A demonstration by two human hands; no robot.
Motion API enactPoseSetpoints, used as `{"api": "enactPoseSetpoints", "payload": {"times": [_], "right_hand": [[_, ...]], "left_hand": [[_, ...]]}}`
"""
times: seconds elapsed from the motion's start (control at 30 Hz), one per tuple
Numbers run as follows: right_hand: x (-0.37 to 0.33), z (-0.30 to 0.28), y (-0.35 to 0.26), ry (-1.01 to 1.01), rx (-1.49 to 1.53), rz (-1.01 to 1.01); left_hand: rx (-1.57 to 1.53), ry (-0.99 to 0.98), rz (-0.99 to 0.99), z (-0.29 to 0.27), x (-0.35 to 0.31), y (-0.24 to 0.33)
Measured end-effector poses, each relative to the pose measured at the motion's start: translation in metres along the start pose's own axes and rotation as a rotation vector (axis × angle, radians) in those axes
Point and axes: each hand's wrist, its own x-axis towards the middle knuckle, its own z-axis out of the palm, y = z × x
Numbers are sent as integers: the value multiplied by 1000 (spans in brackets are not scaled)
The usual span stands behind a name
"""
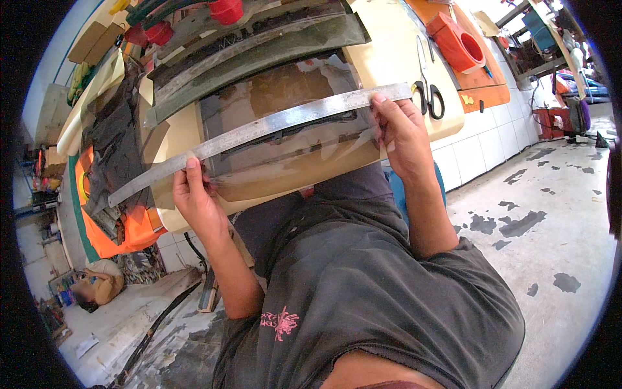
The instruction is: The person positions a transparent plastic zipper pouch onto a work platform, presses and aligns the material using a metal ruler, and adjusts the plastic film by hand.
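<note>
A long metal ruler [278,123] lies slantwise across a see-through plastic sheet [291,170] that has dark shapes on or under it. My left hand [197,198] grips the ruler left of its middle, thumb on top and fingers curled at the near side. Close to the ruler's right end, my right hand [403,133] holds it between thumb and fingers, beside the sheet's right edge. Whether the fingers also pinch the sheet is hard to make out. Just beyond my right hand lie black-handled scissors [427,97], their blades pointing away.
Dark green strips [259,71] lie at the table's far side. An orange-red holder [457,44] stands on an orange board [489,87] at right. Dark scraps [116,142] and an orange bag [123,236] are at left. A person [100,285] is on the floor at lower left.
</note>
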Motion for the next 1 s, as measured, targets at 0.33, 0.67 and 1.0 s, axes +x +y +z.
{"api": "enactPoseSetpoints", "payload": {"times": [0.33,0.67,1.0], "right_hand": [[-3,4,-4,59,42,30],[-22,-21,-8,-31,105,-110],[-36,-17,-51,-790,-426,-456]], "left_hand": [[4,42,9,-5,1,-3],[-319,57,158,-33,-29,-2],[-491,-97,289,-76,-40,-12]]}}
